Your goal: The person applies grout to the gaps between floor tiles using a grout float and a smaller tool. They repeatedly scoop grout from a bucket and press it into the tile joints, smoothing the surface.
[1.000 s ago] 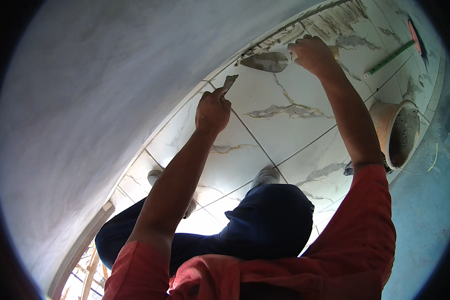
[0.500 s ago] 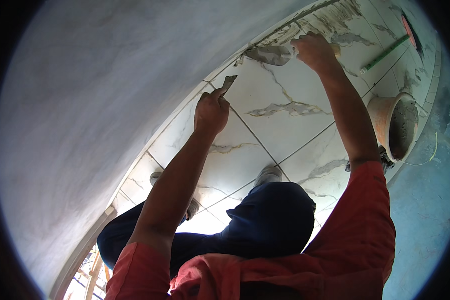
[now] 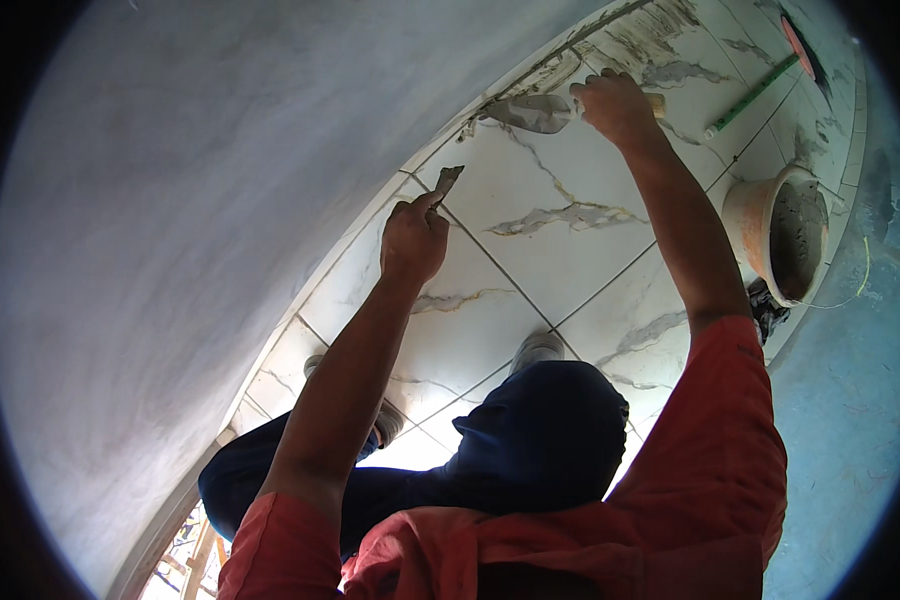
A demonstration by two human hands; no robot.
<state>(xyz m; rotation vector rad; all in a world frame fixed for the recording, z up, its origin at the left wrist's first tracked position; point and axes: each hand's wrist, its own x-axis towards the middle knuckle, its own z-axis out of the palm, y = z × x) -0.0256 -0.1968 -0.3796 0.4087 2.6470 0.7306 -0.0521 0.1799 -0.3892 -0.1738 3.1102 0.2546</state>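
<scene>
My left hand is closed around a small scraper, its blade pointing away from me over the white tiles. Farther off and to the right, my right hand grips a trowel by its wooden handle. The metal trowel blade points left, toward the joint where the floor meets the wall. Grey mortar smears cover the tiles along that joint, beyond the trowel. Whether the blade touches the tile, I cannot tell.
A pale bucket with grey mortar inside stands right of my right forearm. Beyond it lies a green stick with a pink disc-like end. Dark crumpled material sits beside the bucket. My shoes rest on the tiles.
Both hands have come slightly nearer to me, still holding the scraper and the trowel. The whole view has shifted a little.
</scene>
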